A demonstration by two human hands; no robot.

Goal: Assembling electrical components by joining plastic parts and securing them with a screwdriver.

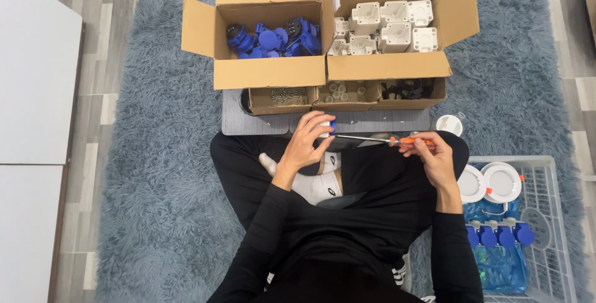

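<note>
My left hand (308,143) is closed around a small white and blue plastic part (327,128), held above my crossed legs. In my right hand (430,152) is an orange-handled screwdriver (406,142). Its thin metal shaft (360,137) runs left, and the tip meets the part in my left hand. Both hands hover just in front of a grey board (248,123) on the rug.
A cardboard box of blue plastic parts (273,37) and another of white housings (388,27) stand ahead. Three small trays hold screws (287,95), small white pieces (341,90) and black pieces (406,89). A wire basket (546,228) at right holds assembled blue and white units.
</note>
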